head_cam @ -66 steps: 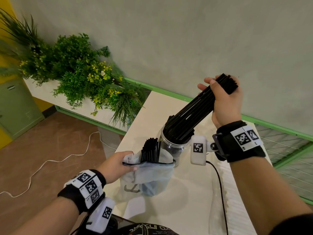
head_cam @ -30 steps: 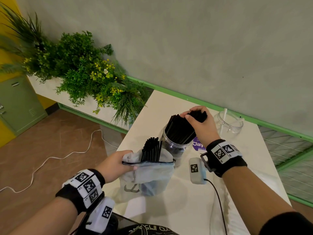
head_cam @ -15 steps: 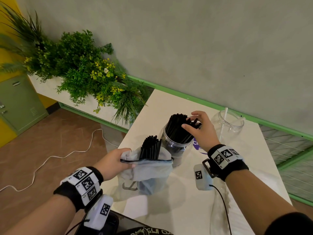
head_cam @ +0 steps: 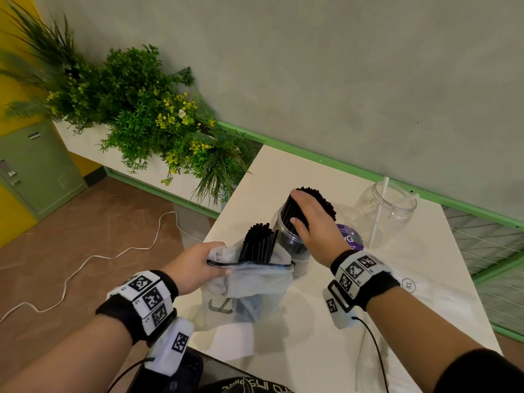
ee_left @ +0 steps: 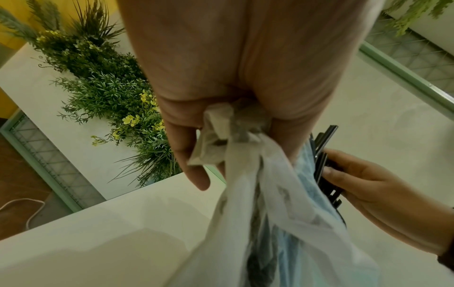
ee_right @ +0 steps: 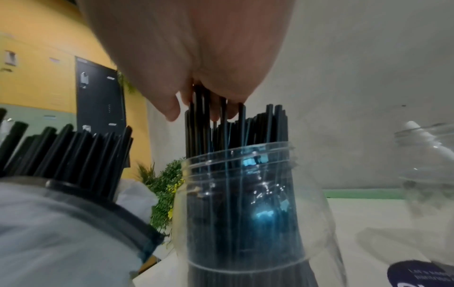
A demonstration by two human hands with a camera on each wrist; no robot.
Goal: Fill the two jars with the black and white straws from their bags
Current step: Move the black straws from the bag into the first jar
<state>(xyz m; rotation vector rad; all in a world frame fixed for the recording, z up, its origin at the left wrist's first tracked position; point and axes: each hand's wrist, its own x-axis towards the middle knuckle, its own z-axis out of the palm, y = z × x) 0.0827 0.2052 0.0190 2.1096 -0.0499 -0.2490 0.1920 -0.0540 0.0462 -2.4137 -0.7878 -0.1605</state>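
Black straws (head_cam: 295,211) now stand upright in the nearer clear jar (head_cam: 286,236), where 2.2 s ago the right hand (head_cam: 314,222) held that bundle raised and slanted above the rim. That hand has come down and lies flat on the straw tops, fingers (ee_right: 172,108) straight and close together, pressing rather than gripping. The left hand (head_cam: 195,268) has not shifted: its fingers (ee_left: 194,167) are curled, pinching the bunched rim of the translucent bag (head_cam: 255,290), which holds a second black bundle (head_cam: 259,242). Two jars stand on the white surface (head_cam: 312,350); the farther jar (head_cam: 382,211) holds one white straw (head_cam: 381,205). A purple lid (head_cam: 350,238) lies between them.
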